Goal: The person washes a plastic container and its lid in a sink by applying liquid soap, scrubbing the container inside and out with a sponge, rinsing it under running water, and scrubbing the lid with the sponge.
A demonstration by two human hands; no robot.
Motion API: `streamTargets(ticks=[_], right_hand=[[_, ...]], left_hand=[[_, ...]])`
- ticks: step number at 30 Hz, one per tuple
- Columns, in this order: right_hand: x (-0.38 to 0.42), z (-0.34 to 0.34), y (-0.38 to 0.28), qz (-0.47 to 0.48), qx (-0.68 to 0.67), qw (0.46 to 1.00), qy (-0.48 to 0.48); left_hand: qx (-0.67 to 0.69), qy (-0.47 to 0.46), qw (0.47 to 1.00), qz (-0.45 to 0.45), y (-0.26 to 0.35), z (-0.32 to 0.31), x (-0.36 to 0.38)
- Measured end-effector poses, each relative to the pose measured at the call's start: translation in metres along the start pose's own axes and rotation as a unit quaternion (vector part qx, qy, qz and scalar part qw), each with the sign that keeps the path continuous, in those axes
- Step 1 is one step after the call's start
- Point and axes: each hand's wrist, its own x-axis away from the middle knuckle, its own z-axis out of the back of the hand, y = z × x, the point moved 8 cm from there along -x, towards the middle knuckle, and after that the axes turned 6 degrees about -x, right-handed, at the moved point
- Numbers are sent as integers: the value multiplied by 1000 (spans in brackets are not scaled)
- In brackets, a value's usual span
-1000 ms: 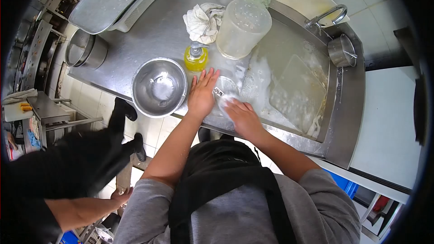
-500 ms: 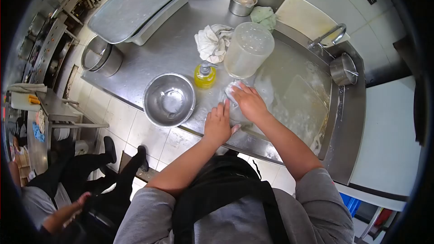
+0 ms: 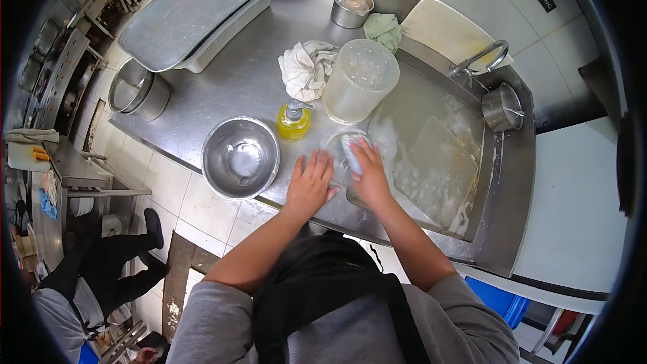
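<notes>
My right hand [image 3: 369,168] presses a white soapy scrubbing pad [image 3: 350,153] against what looks like a clear round lid [image 3: 333,140] at the sink's near left edge. Beside it, my left hand [image 3: 309,181] lies with fingers stretched out, on or at the lid's left side; the exact contact is hidden. Just beyond stands a cloudy plastic container [image 3: 360,84], bottom up. A pump bottle of yellow liquid [image 3: 294,121] is left of it, and a steel bowl [image 3: 240,158] sits near the counter edge.
A sink basin [image 3: 431,155] holds cloudy, foamy water under a tap [image 3: 482,61]. A steel pot [image 3: 502,108], cutting board [image 3: 448,30], white cloth [image 3: 304,71], green cloth [image 3: 383,30], steel tin [image 3: 352,7], nested pots [image 3: 140,91] and tray [image 3: 202,10] surround it. A co-worker [image 3: 101,269] is lower left.
My right hand has moved with the pad slightly nearer me and its fingers have spread over it. My left hand has drawn back left, apart from the right. The co-worker's position has shifted.
</notes>
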Motion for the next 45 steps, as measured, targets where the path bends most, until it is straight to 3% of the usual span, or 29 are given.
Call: streamTargets(ticks=[5, 8, 10, 11, 14, 16, 18, 21, 25, 28, 29, 33, 35, 39, 45], right_hand=[[-28, -7, -9, 78, -130, 988, -2], [-32, 16, 2, 4, -100, 994, 41], [-22, 5, -8, 27, 128, 986, -100], [-11, 6, -20, 51, 157, 981, -103], [16, 2, -24, 27, 108, 987, -118], [19, -6, -14, 36, 97, 989, -108], [8, -10, -9, 87, 170, 976, -101], [-22, -9, -13, 77, 187, 978, -58], [39, -18, -28, 57, 182, 974, -124], [-9, -15, -22, 72, 249, 962, -82], [-27, -12, -23, 55, 216, 970, -99], [17, -13, -29, 74, 248, 963, -72], [30, -13, -34, 89, 209, 968, -106], [-28, -14, -27, 69, 241, 964, -90], [27, -4, -25, 77, 256, 956, -118]], left_hand=[[45, 30, 999, 3, -16, -4, 3], [66, -9, 998, 16, -24, 4, -15], [80, -6, 996, 28, -26, 5, -24], [84, -8, 996, 29, -24, -1, -28], [82, 6, 995, 49, -21, -20, -37], [195, 31, 973, 116, -28, -26, -40], [188, 22, 976, 108, -27, -27, -40], [177, 21, 978, 109, -26, -24, -40], [146, 40, 982, 112, -26, -21, -40], [155, 41, 981, 105, -27, -19, -39], [158, 41, 981, 108, -26, -20, -38], [148, 42, 981, 117, -29, -22, -41], [148, 46, 980, 121, -29, -23, -39], [156, 34, 980, 118, -27, -26, -36], [163, 33, 978, 129, -31, -26, -39]])
